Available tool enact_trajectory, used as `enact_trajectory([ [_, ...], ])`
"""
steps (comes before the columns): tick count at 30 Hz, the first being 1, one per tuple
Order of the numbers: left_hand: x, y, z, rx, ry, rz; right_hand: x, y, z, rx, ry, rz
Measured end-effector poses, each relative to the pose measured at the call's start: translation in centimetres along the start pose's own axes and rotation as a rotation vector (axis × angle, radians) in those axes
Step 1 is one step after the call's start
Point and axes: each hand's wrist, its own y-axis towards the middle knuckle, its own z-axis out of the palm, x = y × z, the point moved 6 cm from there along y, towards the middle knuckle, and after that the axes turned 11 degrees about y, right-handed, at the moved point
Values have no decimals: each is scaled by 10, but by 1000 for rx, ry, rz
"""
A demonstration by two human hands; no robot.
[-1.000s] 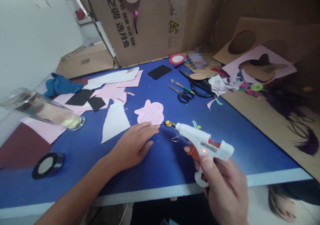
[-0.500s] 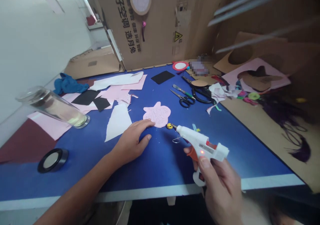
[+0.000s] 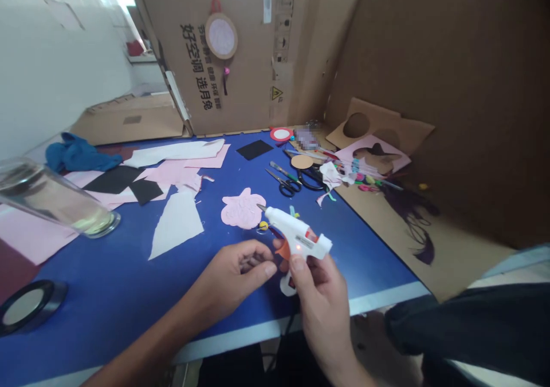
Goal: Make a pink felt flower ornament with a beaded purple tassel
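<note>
My right hand [image 3: 322, 301] grips a white hot glue gun [image 3: 290, 226] by its handle, fingers at the orange trigger; a red light glows on its side. Its nozzle points left, over the right edge of a pink felt cutout [image 3: 240, 210] with a scalloped outline. A small yellow bell [image 3: 263, 225] lies just below the nozzle. My left hand [image 3: 240, 272] hovers beside the gun's handle, fingers loosely curled and thumb apart, with nothing visible between them. A white felt piece [image 3: 178, 222] lies left of the cutout.
Black scissors [image 3: 287, 185] and a craft knife [image 3: 281, 169] lie behind the cutout. At left stand a glass bottle [image 3: 55, 204] and a black tape roll [image 3: 32, 307]. Cardboard walls [image 3: 240, 101] rise at the back and right. Purple tassels [image 3: 423, 249] lie at right.
My left hand has come off the pink cutout and moved right and toward me, near the glue gun. The gun's nozzle has moved from the bell to the cutout's edge. The view has turned right.
</note>
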Motion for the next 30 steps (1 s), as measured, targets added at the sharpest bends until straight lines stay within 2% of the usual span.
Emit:
enact_trajectory([
  [2, -1, 1, 6, 69, -113, 8, 2, 5, 13, 46, 89, 26],
  [4, -1, 1, 7, 77, -194, 1, 5, 11, 25, 84, 147, 34],
  [9, 7, -5, 4, 24, -340, -46, 17, 17, 56, 190, 120, -15],
  [12, 9, -11, 1, 6, -405, -24, 20, 17, 70, 243, 85, 17],
  [15, 7, -16, -16, -79, -382, -11, 26, 24, 76, 383, 105, 70],
  [18, 2, -14, -53, -209, -332, 1, 33, 60, 61, 449, 30, 77],
  [21, -1, -2, -96, -312, -319, 3, 38, 127, 40, 376, -215, -45],
  [24, 3, 20, -124, -347, -341, 22, 30, 188, 40, 353, -505, -118],
  [26, 10, 34, -131, -340, -346, 24, 14, 212, 50, 411, -707, -78],
  [30, 27, 42, -128, -347, -334, 13, -12, 221, 63, 458, -774, -29],
])
